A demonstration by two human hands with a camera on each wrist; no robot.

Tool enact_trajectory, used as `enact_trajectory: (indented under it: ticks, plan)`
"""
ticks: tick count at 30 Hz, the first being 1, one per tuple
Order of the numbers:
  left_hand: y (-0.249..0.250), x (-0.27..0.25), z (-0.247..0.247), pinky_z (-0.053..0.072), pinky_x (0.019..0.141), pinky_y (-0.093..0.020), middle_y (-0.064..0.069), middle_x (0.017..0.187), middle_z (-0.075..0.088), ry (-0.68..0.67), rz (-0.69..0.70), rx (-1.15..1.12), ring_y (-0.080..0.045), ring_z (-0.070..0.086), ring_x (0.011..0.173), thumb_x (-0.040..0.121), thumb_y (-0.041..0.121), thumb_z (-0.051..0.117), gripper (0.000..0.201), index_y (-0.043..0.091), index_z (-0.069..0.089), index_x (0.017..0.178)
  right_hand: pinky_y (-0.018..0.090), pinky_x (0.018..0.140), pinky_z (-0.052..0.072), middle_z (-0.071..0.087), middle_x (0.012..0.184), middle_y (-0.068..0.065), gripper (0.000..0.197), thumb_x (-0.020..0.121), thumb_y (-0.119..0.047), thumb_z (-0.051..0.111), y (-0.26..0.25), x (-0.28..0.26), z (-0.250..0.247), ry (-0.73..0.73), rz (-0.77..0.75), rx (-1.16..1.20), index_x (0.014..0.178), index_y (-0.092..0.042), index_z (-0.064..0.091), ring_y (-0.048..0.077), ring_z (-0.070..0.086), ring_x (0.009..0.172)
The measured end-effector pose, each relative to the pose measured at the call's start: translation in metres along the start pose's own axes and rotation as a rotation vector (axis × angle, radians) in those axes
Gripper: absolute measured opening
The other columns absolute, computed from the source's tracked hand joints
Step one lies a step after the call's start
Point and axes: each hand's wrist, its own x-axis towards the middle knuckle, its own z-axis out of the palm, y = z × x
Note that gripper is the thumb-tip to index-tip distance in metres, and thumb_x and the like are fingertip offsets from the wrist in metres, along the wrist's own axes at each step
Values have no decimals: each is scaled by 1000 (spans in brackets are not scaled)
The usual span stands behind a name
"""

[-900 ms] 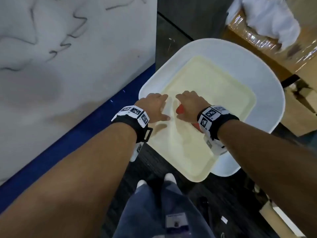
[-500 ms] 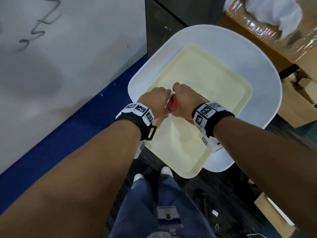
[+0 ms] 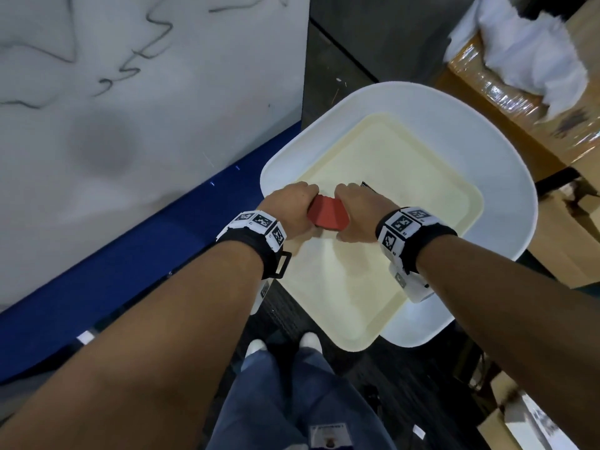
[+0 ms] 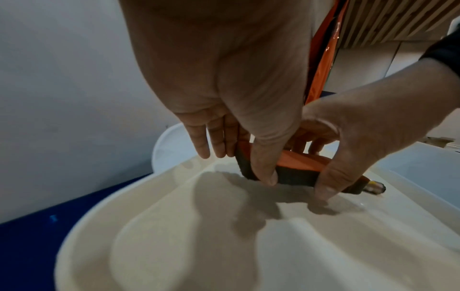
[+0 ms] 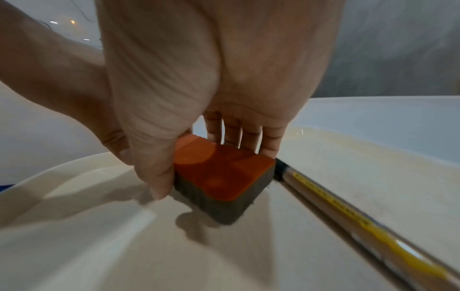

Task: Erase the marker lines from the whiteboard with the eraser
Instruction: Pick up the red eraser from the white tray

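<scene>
A red-topped eraser [image 3: 328, 216] with a dark felt underside [image 5: 211, 202] is tilted just over the cream tray [image 3: 341, 303]. My left hand [image 3: 292, 206] pinches its left end between thumb and fingers. My right hand [image 3: 357, 211] grips the other end, thumb on the near side and fingers behind it. The whiteboard [image 3: 146, 131] stands at the left, with dark marker lines [image 3: 156, 37] across its upper part and grey smudges lower down.
A marker [image 5: 348, 216] with a yellow label lies in the tray just right of the eraser. The tray sits on a rounded white table [image 3: 487, 190]. A blue strip [image 3: 146, 254] runs below the board. Wrapped cardboard boxes [image 3: 519, 99] stand at the right.
My left hand has moved from beside the right hand onto the eraser's left end. The eraser has risen and its red top now shows between the two hands.
</scene>
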Motion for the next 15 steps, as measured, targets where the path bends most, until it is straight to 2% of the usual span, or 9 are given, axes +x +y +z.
enact_trajectory:
  ticks: [2,6,8,11,15]
  plan:
    - [-3,-6,-7,46,69,-36,-5,101,54,38,-25,-7,-25,57,88,83,21,68,31,10,53,109,34,71,40,50,105,4,47,75,-26,73,-5,0,-9,17,-24,-30,111,-16,44,26,53,97]
    - [-10,-27,-27,52,81,-44,-4,118,54,109,-64,-36,-26,58,101,82,21,69,47,13,51,124,39,76,46,51,101,2,38,78,-28,67,-29,3,-34,89,-116,-97,109,-17,46,26,53,96]
    - [-14,-39,-37,51,82,-43,-3,122,53,135,-80,-47,-24,56,105,82,23,68,47,15,51,126,39,75,44,49,99,1,36,78,-28,65,-44,6,-45,117,-169,-116,108,-17,47,26,52,96]
    - [-28,-69,-56,46,76,-37,-3,118,55,216,-139,-58,-24,57,103,84,24,66,43,14,54,124,40,79,46,50,102,1,38,77,-31,67,-74,10,-63,150,-280,-154,109,-19,49,25,51,98]
    - [-56,-122,-85,46,80,-37,-9,122,56,291,-248,-42,-32,59,103,83,21,71,52,11,49,129,40,83,46,53,107,-1,50,74,-42,73,-129,14,-86,208,-462,-168,115,-22,52,22,51,103]
